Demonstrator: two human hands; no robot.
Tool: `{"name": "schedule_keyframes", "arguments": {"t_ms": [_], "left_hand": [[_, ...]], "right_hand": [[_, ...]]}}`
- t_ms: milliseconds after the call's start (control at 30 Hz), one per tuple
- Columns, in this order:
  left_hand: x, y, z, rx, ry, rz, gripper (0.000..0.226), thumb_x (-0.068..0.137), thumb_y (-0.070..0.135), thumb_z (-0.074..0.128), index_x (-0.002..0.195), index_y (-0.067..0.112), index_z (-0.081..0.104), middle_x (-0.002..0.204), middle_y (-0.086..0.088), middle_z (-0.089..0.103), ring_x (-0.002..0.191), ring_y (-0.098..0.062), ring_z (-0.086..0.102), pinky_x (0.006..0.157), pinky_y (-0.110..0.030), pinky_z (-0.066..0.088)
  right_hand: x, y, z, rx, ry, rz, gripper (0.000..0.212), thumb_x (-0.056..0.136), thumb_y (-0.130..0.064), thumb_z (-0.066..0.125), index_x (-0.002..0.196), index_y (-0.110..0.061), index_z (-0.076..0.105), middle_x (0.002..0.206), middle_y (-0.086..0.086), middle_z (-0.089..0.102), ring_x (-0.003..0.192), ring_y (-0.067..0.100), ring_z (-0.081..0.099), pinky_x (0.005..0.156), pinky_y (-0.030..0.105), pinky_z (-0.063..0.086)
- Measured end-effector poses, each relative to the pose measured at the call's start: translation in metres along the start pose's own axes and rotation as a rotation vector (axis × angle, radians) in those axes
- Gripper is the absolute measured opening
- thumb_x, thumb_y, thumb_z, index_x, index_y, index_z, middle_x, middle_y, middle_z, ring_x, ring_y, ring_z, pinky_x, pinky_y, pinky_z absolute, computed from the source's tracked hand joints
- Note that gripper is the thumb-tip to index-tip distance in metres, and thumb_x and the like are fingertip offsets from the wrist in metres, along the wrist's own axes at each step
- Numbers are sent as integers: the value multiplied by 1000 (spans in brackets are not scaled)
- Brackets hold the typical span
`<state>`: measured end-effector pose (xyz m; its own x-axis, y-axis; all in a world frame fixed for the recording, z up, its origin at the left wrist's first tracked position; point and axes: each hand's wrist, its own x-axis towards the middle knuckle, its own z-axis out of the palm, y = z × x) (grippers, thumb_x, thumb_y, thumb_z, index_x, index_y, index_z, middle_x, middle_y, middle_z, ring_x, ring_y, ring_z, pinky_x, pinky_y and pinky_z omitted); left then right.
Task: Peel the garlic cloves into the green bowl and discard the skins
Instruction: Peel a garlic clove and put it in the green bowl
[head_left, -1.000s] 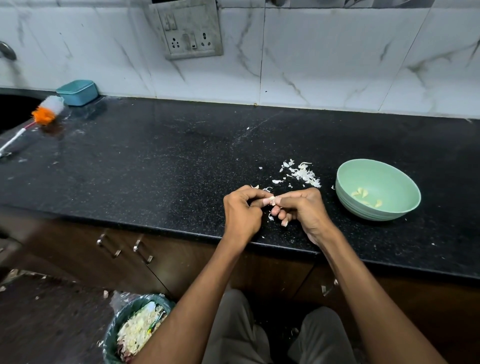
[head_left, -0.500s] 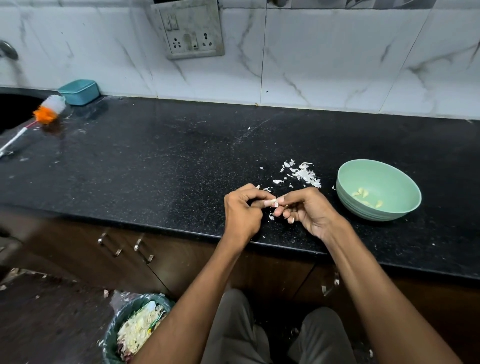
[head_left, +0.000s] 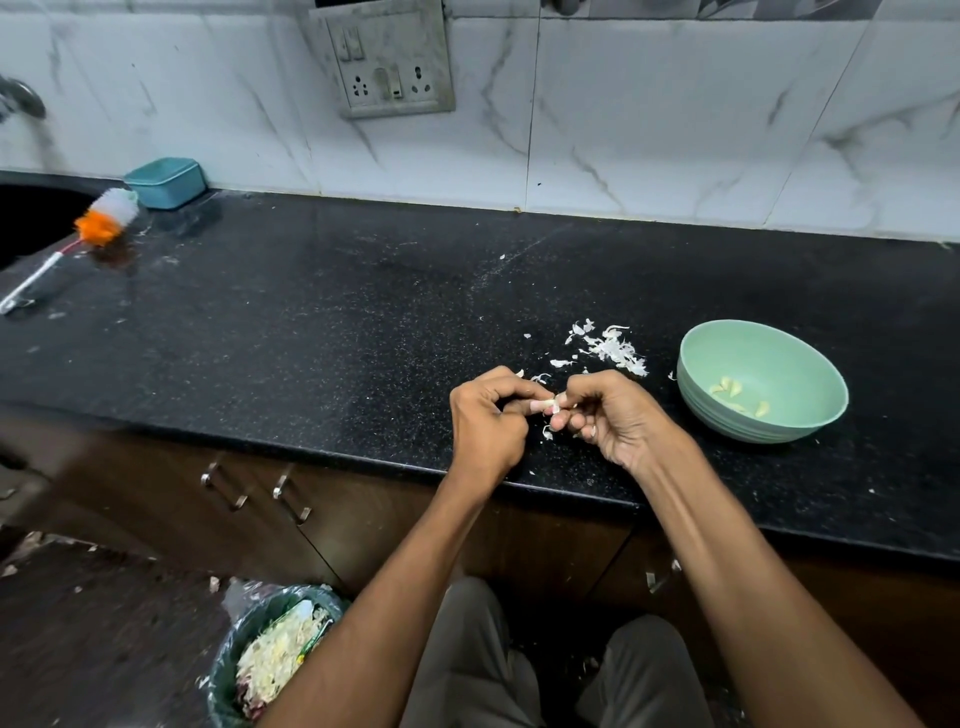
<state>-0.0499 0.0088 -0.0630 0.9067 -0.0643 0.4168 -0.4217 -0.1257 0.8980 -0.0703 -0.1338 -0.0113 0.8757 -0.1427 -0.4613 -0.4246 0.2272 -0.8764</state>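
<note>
Both hands meet just above the front part of the black counter. My left hand (head_left: 485, 421) and my right hand (head_left: 615, 415) pinch one small garlic clove (head_left: 550, 404) between their fingertips; most of the clove is hidden by the fingers. A pile of white garlic skins (head_left: 610, 348) lies on the counter just behind the hands, and a scrap of skin (head_left: 546, 433) lies under them. The green bowl (head_left: 802, 415) stands to the right with a few peeled cloves (head_left: 730, 387) inside.
A bin (head_left: 228, 670) lined with plastic and full of skins stands on the floor at lower left. A brush (head_left: 101, 221) with orange and white bristles and a teal box (head_left: 165, 182) sit at the far left by the sink. Cabinet handles (head_left: 291, 501) run below the counter edge.
My right hand has turned a little, its fingers curling closer over the clove. The hands stay in the same spot above the counter; bowl and skins have not moved.
</note>
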Motion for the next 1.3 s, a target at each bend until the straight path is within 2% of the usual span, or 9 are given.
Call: {"name": "schedule_keyframes", "arguments": {"t_ms": [167, 333, 467, 767, 833, 967, 1067, 1133, 1300], "left_hand": [[0, 1, 1, -62, 5, -26, 32, 75, -20, 71, 77, 10, 80, 74, 2, 70, 73, -6, 66, 68, -21, 53], [2, 3, 0, -106, 7, -85, 17, 80, -6, 78, 84, 11, 81, 82, 0, 75, 81, -14, 71, 78, -31, 58], [2, 6, 0, -173, -9, -155, 12, 84, -1, 78, 88, 9, 81, 88, -2, 78, 86, -16, 74, 84, -32, 59], [6, 6, -2, -252, -54, -307, 14, 89, -2, 71, 95, 7, 80, 89, -9, 78, 76, -19, 70, 81, -35, 60], [5, 6, -2, -224, -68, -308, 17, 91, -4, 67, 98, 6, 79, 91, -10, 78, 77, -19, 72, 82, -33, 60], [4, 5, -2, -198, -51, -282, 10, 89, 5, 75, 97, 8, 80, 91, -5, 79, 87, -17, 75, 83, -28, 59], [5, 1, -1, -180, -26, -273, 8, 88, 7, 77, 94, 10, 81, 91, -3, 79, 89, -19, 75, 85, -33, 60], [5, -1, -1, -198, -21, -281, 8, 88, 6, 76, 93, 11, 81, 92, -4, 78, 87, -19, 75, 82, -35, 61], [6, 2, -1, -251, -8, -283, 19, 92, 0, 69, 91, 16, 80, 97, -6, 77, 81, -17, 69, 69, -27, 56]], "right_hand": [[0, -1, 1, 33, -4, 16, 15, 79, 8, 51, 68, 5, 60, 53, 17, 60, 32, 6, 45, 29, 13, 31], [0, 2, -3, 93, -38, -25, 16, 83, 6, 53, 73, 6, 65, 55, 15, 62, 37, 6, 46, 33, 13, 32], [2, 8, -2, 112, -12, -100, 13, 81, 7, 58, 74, 6, 69, 58, 15, 63, 40, 8, 48, 36, 15, 35], [-3, 23, 8, 95, 89, -314, 10, 84, 9, 64, 78, 10, 72, 57, 13, 65, 42, 10, 51, 38, 19, 43], [-1, 27, 10, 93, 117, -362, 9, 83, 9, 67, 78, 9, 74, 58, 13, 66, 43, 11, 53, 39, 20, 45], [2, 34, 12, 76, 161, -438, 13, 85, 10, 66, 75, 7, 74, 59, 16, 66, 44, 12, 54, 39, 22, 46], [2, 36, 11, 74, 161, -471, 13, 85, 12, 65, 76, 8, 74, 60, 17, 65, 43, 13, 53, 38, 22, 45], [2, 36, 10, 62, 150, -494, 12, 85, 10, 65, 77, 9, 74, 62, 20, 65, 44, 15, 52, 38, 23, 44], [4, 37, 8, 52, 180, -540, 20, 89, 7, 59, 75, 4, 73, 65, 21, 65, 45, 19, 52, 37, 25, 42]]}}
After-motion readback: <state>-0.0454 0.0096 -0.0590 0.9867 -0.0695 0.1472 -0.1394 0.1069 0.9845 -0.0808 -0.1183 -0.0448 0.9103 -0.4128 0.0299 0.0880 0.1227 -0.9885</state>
